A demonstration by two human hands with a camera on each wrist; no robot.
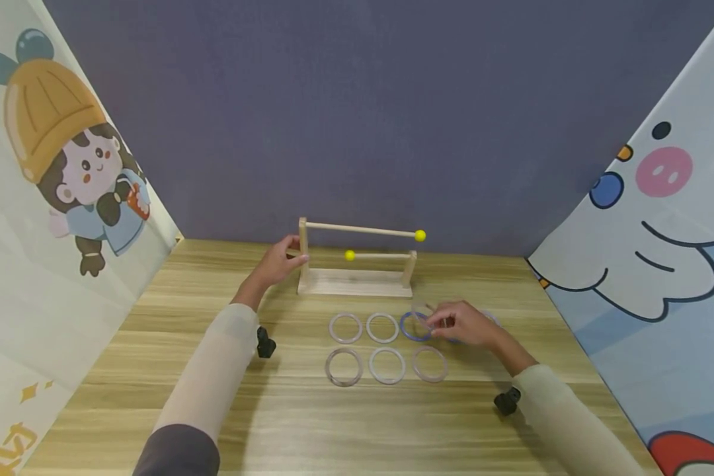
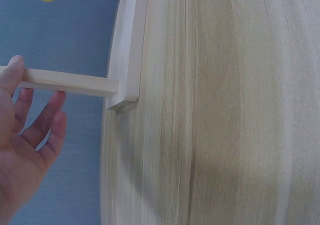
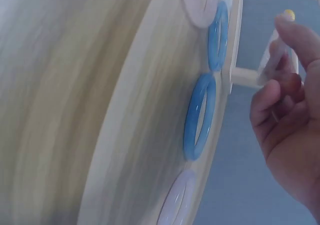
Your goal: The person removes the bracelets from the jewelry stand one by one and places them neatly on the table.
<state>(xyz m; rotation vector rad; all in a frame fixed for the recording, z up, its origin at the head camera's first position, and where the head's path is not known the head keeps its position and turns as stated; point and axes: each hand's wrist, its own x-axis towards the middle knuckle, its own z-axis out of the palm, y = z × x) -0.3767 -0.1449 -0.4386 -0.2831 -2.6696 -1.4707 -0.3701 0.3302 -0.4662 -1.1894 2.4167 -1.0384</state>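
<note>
A wooden stand [image 1: 355, 283] has two posts, each with a horizontal dowel ending in a yellow ball. My left hand [image 1: 278, 264] holds its taller left post [image 2: 70, 82], thumb on one side and fingers on the other. Over the ring rows, my right hand [image 1: 465, 324] pinches a pale, see-through ring [image 3: 273, 60] between thumb and fingers. Beneath that hand lie a blue ring [image 1: 402, 326] and a second blue ring [image 3: 190, 122], partly hidden in the head view.
More rings lie on the wooden table [image 1: 297, 423]: a lilac ring [image 1: 331, 328] and a white ring [image 1: 368, 328] in the far row, a mauve ring [image 1: 327, 367], a pale ring [image 1: 371, 366] and a pink ring [image 1: 415, 365] nearer. A dark blue wall [image 1: 357, 119] stands behind.
</note>
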